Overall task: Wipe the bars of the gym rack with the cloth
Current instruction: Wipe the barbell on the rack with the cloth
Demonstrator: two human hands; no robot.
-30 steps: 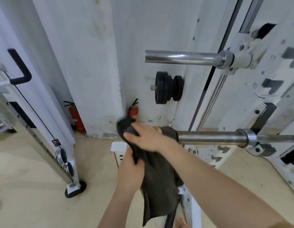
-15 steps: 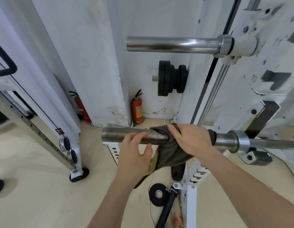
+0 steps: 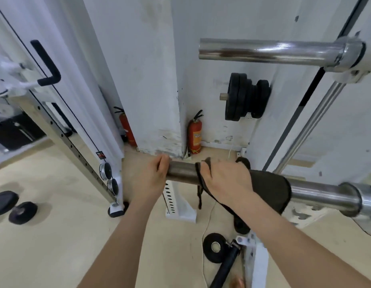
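Note:
A steel barbell sleeve [image 3: 317, 193] runs across the lower middle, its dull free end [image 3: 181, 170] pointing left. A dark grey cloth [image 3: 267, 188] is draped over the sleeve. My right hand [image 3: 224, 179] presses the cloth down around the bar from above. My left hand [image 3: 153, 176] cups the very end of the sleeve, fingers curled over its tip. A second, shinier bar [image 3: 270, 51] sticks out higher up on the white rack upright [image 3: 351, 71].
Two red fire extinguishers [image 3: 194, 135] stand by a white pillar [image 3: 143, 80]. Black weight plates [image 3: 246, 96] hang on a wall peg. A small plate [image 3: 215, 247] and a black bar lie on the floor below. A cable machine [image 3: 76, 132] stands at left.
My left hand slid left along the sleeve to its tip. My right hand with the cloth stays on the bar, and the cloth is now spread wider toward the collar.

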